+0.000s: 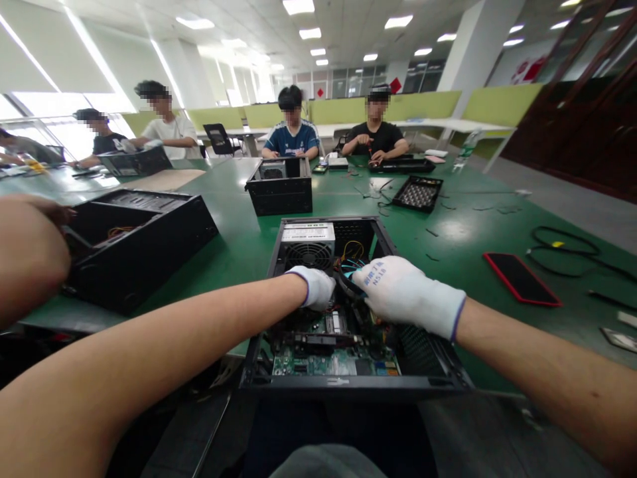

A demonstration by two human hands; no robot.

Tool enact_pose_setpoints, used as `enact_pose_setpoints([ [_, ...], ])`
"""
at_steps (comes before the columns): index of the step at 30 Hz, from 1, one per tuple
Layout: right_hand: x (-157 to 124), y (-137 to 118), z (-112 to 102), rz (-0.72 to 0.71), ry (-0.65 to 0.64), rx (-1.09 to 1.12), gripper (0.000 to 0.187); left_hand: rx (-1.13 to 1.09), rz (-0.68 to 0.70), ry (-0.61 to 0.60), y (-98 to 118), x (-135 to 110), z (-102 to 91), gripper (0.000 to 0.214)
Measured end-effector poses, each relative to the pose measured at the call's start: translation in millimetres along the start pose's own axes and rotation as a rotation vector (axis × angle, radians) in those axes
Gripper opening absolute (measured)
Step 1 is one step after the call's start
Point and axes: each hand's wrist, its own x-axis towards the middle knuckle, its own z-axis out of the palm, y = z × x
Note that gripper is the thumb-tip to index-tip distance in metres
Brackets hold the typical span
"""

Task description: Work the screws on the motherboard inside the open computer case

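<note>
An open black computer case (pixel 343 382) lies on the table in front of me. Inside are a green motherboard (pixel 308 362), a power supply (pixel 308 232) with a fan at the far left, and a bundle of cables (pixel 351 282), black with some blue and yellow. My right hand (pixel 405 295), in a white glove, reaches in from the right, its curled fingers closed round the cables. From the left, my left hand (pixel 321 289), also gloved, is down in the case beside the bundle. Its fingers are bent inward, and what they grip is hidden.
Another open case (pixel 149 249) stands at left, by a person's arm (pixel 30 259). Farther back are a smaller black case (pixel 280 192) and a black tray (pixel 418 194). A red-edged phone-like slab (pixel 521 279) and black cables (pixel 567 249) lie right. Several people work round the green table (pixel 229 192).
</note>
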Motion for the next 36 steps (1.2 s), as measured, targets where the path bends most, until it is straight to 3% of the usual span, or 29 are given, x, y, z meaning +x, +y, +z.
enact_pose_setpoints([
  [3,0.0,-0.2,-2.4,0.019,0.034,-0.006,0.019,-0.003,0.029,-0.033,-5.9,15.4,9.6,0.067],
  [6,2.4,1.7,-5.8,0.033,0.071,-0.027,0.018,-0.012,0.028,-0.061,-11.5,23.2,14.3,0.069],
  [17,7.1,11.3,2.9,0.078,0.192,-0.049,0.019,0.0,0.01,-0.114,-12.0,19.5,1.9,0.04],
  [26,4.4,9.6,4.8,0.097,0.205,-0.037,0.019,-0.018,-0.036,0.01,-12.9,21.6,10.3,0.051],
  [36,3.4,9.3,3.6,0.103,0.183,-0.021,0.02,0.015,-0.031,0.002,-10.1,21.9,5.5,0.042],
])
